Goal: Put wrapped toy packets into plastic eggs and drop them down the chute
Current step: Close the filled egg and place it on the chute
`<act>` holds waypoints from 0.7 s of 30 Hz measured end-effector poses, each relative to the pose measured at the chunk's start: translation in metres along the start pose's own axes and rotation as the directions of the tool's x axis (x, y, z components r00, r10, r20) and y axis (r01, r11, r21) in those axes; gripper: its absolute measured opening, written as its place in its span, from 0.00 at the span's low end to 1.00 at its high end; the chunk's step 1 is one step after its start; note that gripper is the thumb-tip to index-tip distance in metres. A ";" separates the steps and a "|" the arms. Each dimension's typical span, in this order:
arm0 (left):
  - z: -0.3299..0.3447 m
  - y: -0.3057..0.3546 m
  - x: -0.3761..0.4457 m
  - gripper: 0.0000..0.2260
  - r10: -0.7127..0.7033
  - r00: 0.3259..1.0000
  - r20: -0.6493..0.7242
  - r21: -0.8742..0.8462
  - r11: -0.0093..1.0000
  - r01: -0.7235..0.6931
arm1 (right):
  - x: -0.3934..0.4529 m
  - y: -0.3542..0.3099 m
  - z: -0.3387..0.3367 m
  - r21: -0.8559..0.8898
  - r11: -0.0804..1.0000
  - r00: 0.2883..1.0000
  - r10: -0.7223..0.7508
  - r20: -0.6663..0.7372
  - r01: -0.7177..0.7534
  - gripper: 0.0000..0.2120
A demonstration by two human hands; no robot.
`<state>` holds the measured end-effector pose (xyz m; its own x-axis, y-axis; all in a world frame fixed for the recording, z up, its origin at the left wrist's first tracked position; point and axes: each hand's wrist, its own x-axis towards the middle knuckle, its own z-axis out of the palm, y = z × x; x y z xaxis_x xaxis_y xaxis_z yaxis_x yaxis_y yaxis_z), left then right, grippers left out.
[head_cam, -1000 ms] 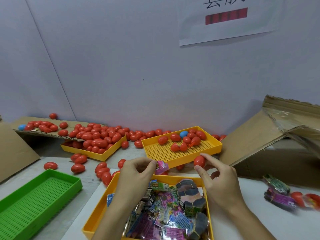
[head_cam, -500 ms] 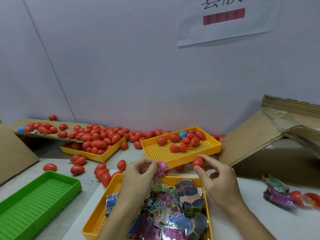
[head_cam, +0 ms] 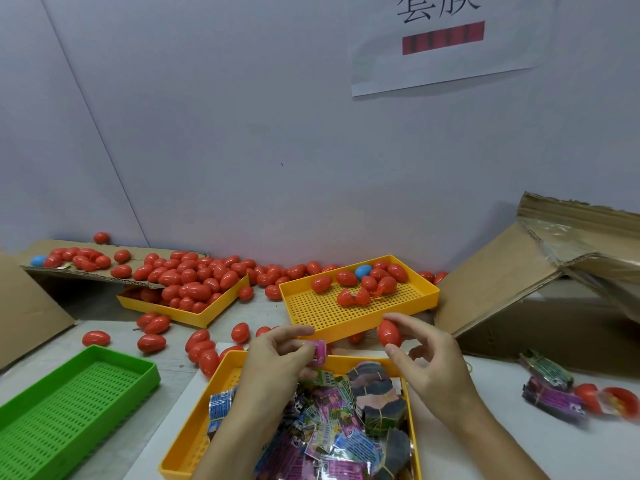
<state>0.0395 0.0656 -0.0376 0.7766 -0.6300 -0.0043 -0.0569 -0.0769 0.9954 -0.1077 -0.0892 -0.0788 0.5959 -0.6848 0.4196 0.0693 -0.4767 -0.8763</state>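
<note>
My left hand [head_cam: 277, 358] pinches a small pink wrapped toy packet [head_cam: 318, 352] above the near yellow tray [head_cam: 194, 431], which is full of colourful wrapped packets [head_cam: 332, 427]. My right hand [head_cam: 426, 362] holds a red plastic egg [head_cam: 389, 333] between thumb and fingers, a short way right of the packet. The egg looks closed. Both hands hover in front of a raised yellow tray [head_cam: 332, 317] that carries several red eggs and one blue egg [head_cam: 363, 271].
Another yellow tray [head_cam: 173, 311] heaped with red eggs sits at the back left, with loose eggs scattered around it. A green tray [head_cam: 69, 407] lies at the left. A sloping cardboard box [head_cam: 502, 282] stands at the right, with bundled packets [head_cam: 550, 400] near it.
Both hands have stayed close together above the near tray; the left hand turned the pink packet slightly and the right hand kept hold of the egg.
</note>
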 end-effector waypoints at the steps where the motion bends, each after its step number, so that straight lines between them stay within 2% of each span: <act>1: 0.000 0.000 0.000 0.07 -0.008 1.000 0.003 -0.020 1.000 0.008 | 0.000 -0.001 0.000 0.010 1.000 1.000 0.011 0.023 -0.011 0.16; 3: 0.002 0.000 -0.001 0.06 -0.019 1.000 0.015 -0.065 0.998 0.020 | 0.000 -0.005 0.001 0.069 0.997 0.996 0.042 0.078 -0.047 0.13; 6: 0.005 0.001 -0.002 0.07 -0.020 0.999 0.029 -0.111 0.994 0.023 | 0.000 -0.009 0.003 0.122 0.987 0.975 0.075 0.208 -0.102 0.16; 9: 0.007 0.002 -0.003 0.06 -0.008 1.000 0.017 -0.107 0.994 0.010 | 0.000 -0.015 0.001 0.108 0.980 0.926 0.122 0.358 -0.170 0.18; 12: 0.009 0.003 -0.005 0.05 0.009 1.000 0.020 -0.114 0.993 -0.007 | 0.000 -0.021 -0.004 0.099 0.970 0.860 0.146 0.489 -0.221 0.26; 14: 0.010 0.004 -0.006 0.05 0.025 0.999 0.031 -0.137 0.990 -0.020 | 0.001 -0.024 -0.006 0.100 0.967 0.839 0.150 0.524 -0.235 0.28; 17: 0.013 0.006 -0.008 0.05 0.048 0.997 0.063 -0.153 0.988 -0.038 | 0.001 -0.026 -0.008 0.184 0.940 0.833 0.150 0.532 -0.287 0.25; 21: 0.019 0.007 -0.012 0.04 0.105 0.991 0.080 -0.091 0.991 -0.097 | 0.001 -0.027 -0.006 0.233 0.932 0.864 0.137 0.484 -0.279 0.20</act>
<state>0.0181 0.0581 -0.0329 0.7137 -0.6944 0.0921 -0.0745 0.0556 0.9957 -0.1137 -0.0809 -0.0535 0.9117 -0.3904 0.1276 0.0848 -0.1252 -0.9885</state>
